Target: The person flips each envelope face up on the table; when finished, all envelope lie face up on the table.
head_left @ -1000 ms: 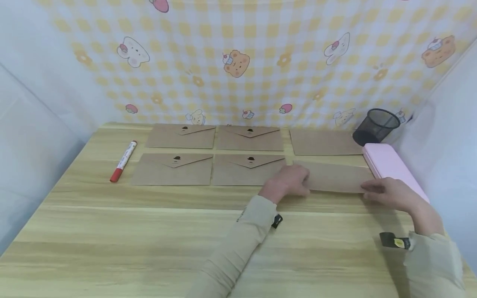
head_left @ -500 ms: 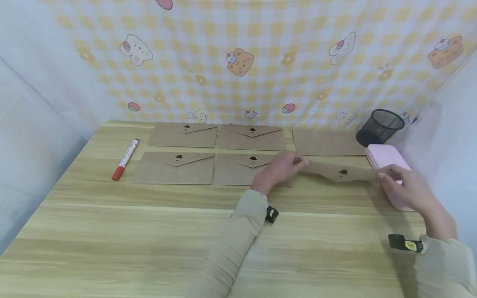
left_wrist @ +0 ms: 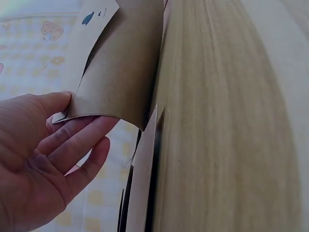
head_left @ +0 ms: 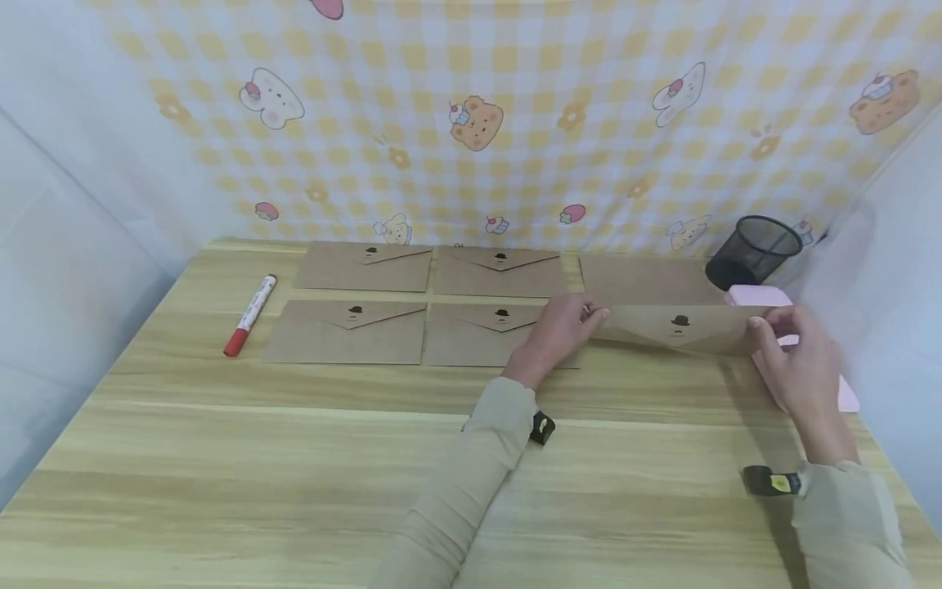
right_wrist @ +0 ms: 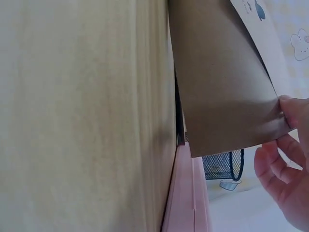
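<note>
A brown kraft envelope (head_left: 648,327) is held up, tilted, between both hands, its pointed flap with a small hat print facing me. My left hand (head_left: 557,331) pinches its left top corner between thumb and fingers. At the right top corner, my right hand (head_left: 798,360) does the same. The left wrist view shows the envelope (left_wrist: 123,63) bowed, with the left thumb on the flap side. Several more envelopes lie flat: two in the back row with hat prints, such as this envelope (head_left: 500,274), two in front, and a plain-side envelope (head_left: 648,280) behind the held one.
A red-capped marker (head_left: 250,315) lies at the left of the wooden table (head_left: 294,474). At the right back are a black mesh pen holder (head_left: 754,249), tipped in this view, and a pink case (head_left: 846,399) partly behind my right hand. A checked curtain hangs behind.
The envelope, earlier lying plain side up, has been lifted and turned so its flap side faces me. Both hands have gone from its edges to pinching its top corners.
</note>
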A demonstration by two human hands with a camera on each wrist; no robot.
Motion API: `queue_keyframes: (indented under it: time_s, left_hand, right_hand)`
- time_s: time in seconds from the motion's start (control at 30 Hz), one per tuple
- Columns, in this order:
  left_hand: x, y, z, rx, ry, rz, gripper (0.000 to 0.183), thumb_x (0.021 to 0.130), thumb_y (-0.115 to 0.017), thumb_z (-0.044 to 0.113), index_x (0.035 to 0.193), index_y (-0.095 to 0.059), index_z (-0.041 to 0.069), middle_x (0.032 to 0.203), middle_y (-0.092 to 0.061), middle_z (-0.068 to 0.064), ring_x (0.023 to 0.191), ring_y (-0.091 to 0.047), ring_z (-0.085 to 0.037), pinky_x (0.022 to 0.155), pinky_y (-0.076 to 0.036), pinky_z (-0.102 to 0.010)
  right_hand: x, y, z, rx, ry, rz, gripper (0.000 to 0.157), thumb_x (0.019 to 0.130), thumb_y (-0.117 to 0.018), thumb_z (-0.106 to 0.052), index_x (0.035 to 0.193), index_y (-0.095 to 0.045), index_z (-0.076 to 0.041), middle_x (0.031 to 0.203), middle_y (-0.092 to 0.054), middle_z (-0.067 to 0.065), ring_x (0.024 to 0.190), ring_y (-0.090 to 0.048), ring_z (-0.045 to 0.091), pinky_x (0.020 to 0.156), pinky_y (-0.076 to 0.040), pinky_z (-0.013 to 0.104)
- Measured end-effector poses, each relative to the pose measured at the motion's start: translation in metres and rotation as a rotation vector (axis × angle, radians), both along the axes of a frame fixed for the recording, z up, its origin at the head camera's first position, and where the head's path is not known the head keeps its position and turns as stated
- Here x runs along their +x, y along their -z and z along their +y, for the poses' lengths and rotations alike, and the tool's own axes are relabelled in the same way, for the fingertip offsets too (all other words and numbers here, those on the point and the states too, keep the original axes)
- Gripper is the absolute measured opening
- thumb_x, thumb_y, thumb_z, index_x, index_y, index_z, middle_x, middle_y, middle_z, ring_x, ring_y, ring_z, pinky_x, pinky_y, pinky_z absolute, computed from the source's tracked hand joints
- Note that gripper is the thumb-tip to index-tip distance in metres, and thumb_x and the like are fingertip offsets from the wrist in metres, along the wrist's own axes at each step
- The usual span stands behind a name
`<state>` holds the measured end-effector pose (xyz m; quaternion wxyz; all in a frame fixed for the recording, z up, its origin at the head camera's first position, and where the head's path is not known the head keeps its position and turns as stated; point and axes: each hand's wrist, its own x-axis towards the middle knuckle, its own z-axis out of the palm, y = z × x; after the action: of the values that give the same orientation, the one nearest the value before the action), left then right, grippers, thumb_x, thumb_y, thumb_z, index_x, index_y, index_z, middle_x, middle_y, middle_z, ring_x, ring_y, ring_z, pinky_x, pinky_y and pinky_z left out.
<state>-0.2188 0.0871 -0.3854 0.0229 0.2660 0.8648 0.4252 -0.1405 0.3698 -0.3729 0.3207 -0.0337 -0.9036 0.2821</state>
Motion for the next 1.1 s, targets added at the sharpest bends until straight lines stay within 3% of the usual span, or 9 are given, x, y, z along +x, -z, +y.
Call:
queue_keyframes:
  time_s: [0.1,0.2,0.3,0.4,0.5,0.57,0.73,0.9,1.1]
  left_hand:
    - [0.000,0.000,0.001,-0.005,-0.010,0.015,0.027,0.096,-0.052,0.025,0.072,-0.051,0.011,0.057,-0.043,0.003,0.050,-0.036,-0.006,0.048,-0.032,-0.016]
    - [0.000,-0.001,0.002,-0.009,-0.023,0.031,0.029,0.096,-0.053,0.024,0.070,-0.048,0.012,0.056,-0.040,0.004,0.050,-0.035,-0.006,0.048,-0.031,-0.015]
    - [0.001,-0.002,0.003,-0.015,-0.036,0.028,0.032,0.096,-0.053,0.024,0.067,-0.044,0.012,0.055,-0.036,0.004,0.050,-0.033,-0.006,0.049,-0.030,-0.015]
    - [0.003,-0.003,0.003,-0.023,-0.046,0.006,0.033,0.096,-0.052,0.024,0.067,-0.042,0.011,0.055,-0.035,0.003,0.050,-0.032,-0.007,0.048,-0.029,-0.016]
    - [0.005,-0.007,0.005,-0.056,-0.045,0.014,0.030,0.097,-0.051,0.022,0.070,-0.045,0.011,0.057,-0.037,0.003,0.051,-0.034,-0.007,0.048,-0.030,-0.017]
    - [0.006,-0.012,0.006,-0.094,-0.036,0.028,0.023,0.097,-0.051,0.021,0.076,-0.047,0.011,0.059,-0.039,0.003,0.052,-0.037,-0.007,0.048,-0.032,-0.017]
    - [0.010,-0.021,0.007,-0.106,-0.017,0.041,0.006,0.097,-0.048,0.014,0.097,-0.051,0.008,0.063,-0.046,0.003,0.048,-0.042,-0.006,0.047,-0.036,-0.016]
    - [0.012,-0.023,0.007,0.020,-0.005,0.051,0.022,0.098,-0.045,0.011,0.119,-0.045,0.004,0.062,-0.053,0.002,0.044,-0.046,-0.006,0.045,-0.036,-0.015]
    - [0.014,-0.021,0.010,0.073,-0.035,0.135,0.007,0.096,-0.046,0.006,0.102,-0.042,0.006,0.052,-0.040,0.002,0.039,-0.035,-0.005,0.037,-0.026,-0.015]
  right_hand:
    - [-0.001,0.001,0.001,0.017,-0.068,0.035,0.016,0.084,-0.064,-0.005,0.094,-0.056,0.005,0.082,-0.048,-0.024,0.076,-0.041,-0.017,0.065,-0.032,0.002]
    - [-0.003,0.003,0.002,0.065,-0.130,0.040,0.027,0.078,-0.069,0.004,0.101,-0.056,0.007,0.088,-0.056,-0.001,0.082,-0.041,-0.012,0.069,-0.031,0.004]
    - [-0.004,0.003,0.003,0.106,-0.176,0.018,0.045,0.072,-0.071,0.009,0.114,-0.054,0.005,0.103,-0.056,0.019,0.093,-0.048,0.006,0.075,-0.029,0.006]
    - [-0.004,0.003,0.003,0.102,-0.200,-0.002,0.056,0.071,-0.071,0.012,0.123,-0.052,0.002,0.116,-0.052,0.024,0.099,-0.047,0.018,0.078,-0.028,0.005]
    - [-0.004,0.003,0.002,0.077,-0.199,0.015,0.058,0.072,-0.071,0.013,0.125,-0.053,-0.001,0.116,-0.053,0.021,0.097,-0.044,0.004,0.076,-0.029,0.004]
    - [-0.003,0.003,0.001,0.055,-0.179,0.043,0.058,0.072,-0.070,0.013,0.126,-0.053,-0.003,0.113,-0.055,0.006,0.091,-0.040,-0.006,0.074,-0.031,0.004]
    - [-0.003,0.001,0.000,0.019,-0.136,0.146,0.052,0.075,-0.070,0.007,0.124,-0.057,-0.007,0.107,-0.041,-0.028,0.088,-0.039,-0.007,0.072,-0.032,0.006]
    - [-0.004,0.001,0.001,0.027,-0.070,0.204,0.040,0.077,-0.069,0.002,0.116,-0.063,-0.004,0.095,-0.037,-0.027,0.084,-0.033,-0.008,0.069,-0.028,0.010]
    - [-0.004,0.001,0.001,0.053,-0.043,0.194,0.037,0.075,-0.070,0.003,0.112,-0.064,-0.002,0.093,-0.036,-0.022,0.083,-0.031,-0.007,0.068,-0.025,0.011]
